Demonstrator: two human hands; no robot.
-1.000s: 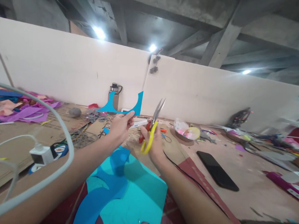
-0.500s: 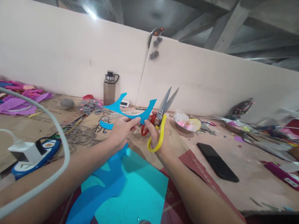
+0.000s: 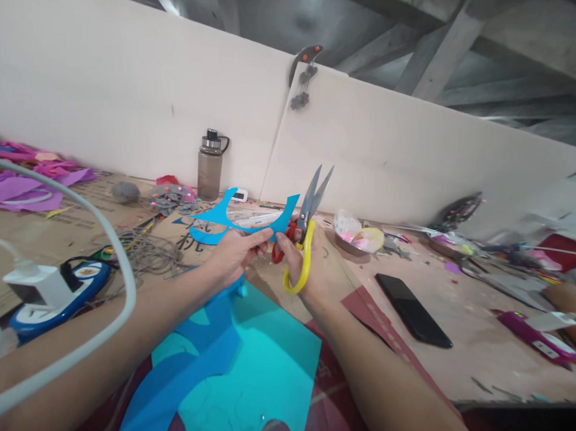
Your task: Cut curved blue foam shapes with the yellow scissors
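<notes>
My left hand [image 3: 238,251] pinches a curved cut-out piece of blue sheet [image 3: 215,217] between thumb and fingers. Scissors [image 3: 309,207] with one yellow and one red handle are held in my right hand [image 3: 301,261], blades parted and pointing up. The right thumb and fingertips also touch the blue piece near its right end. Below my hands lies a turquoise sheet [image 3: 276,343] with cut edges, partly covered by a larger blue sheet [image 3: 188,364] with curved cuts.
A grey bottle [image 3: 209,169] stands by the white panel [image 3: 130,98]. At right lie a black phone [image 3: 412,309], a bowl of scraps [image 3: 354,245] and a purple power strip [image 3: 535,338]. A blue-white power strip [image 3: 61,306] sits left, and a white cable [image 3: 108,225] arcs over my left forearm.
The blue piece has tilted slightly, its left side lower. Both hands keep hold, and the scissors have shifted a little left with blades still parted. The view has moved slightly.
</notes>
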